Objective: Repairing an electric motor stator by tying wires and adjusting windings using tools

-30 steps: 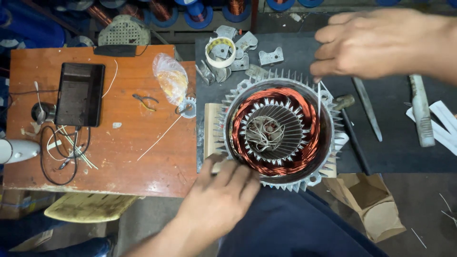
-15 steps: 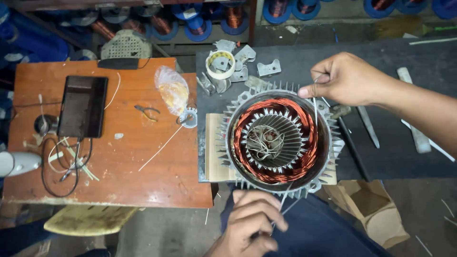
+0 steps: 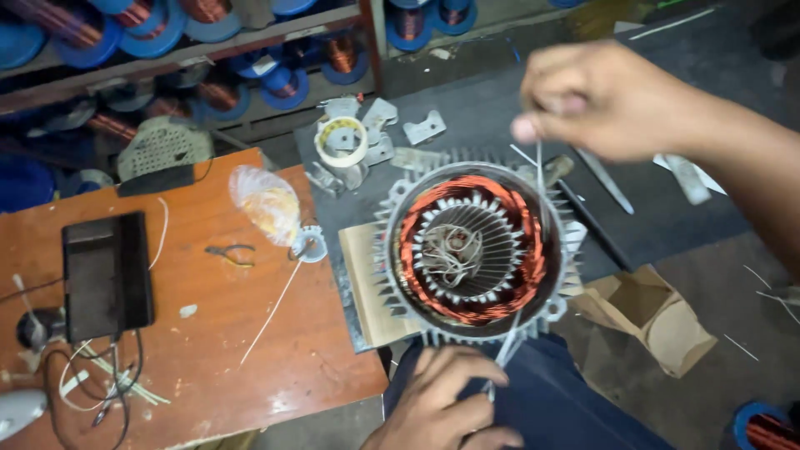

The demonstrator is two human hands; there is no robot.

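Observation:
A finned grey motor stator (image 3: 471, 254) with copper windings lies on a wooden block, its bore facing up. A thin white cord (image 3: 533, 242) runs taut across its right side. My right hand (image 3: 604, 100), above and beyond the stator, pinches the cord's upper end. My left hand (image 3: 442, 404), below the stator over my dark trousers, grips the cord's lower end. A tangle of pale cord lies inside the bore.
An orange wooden table (image 3: 208, 333) at left holds a black tray (image 3: 107, 275), a plastic bag (image 3: 267, 204), small pliers and loose wires. A tape roll (image 3: 342, 142) and metal brackets lie behind the stator. Blue spools of copper wire line the shelf at the back.
My right hand came in from the far right and took the cord's upper end. My left hand dropped off the stator's rim to grip the lower end. The view moved closer.

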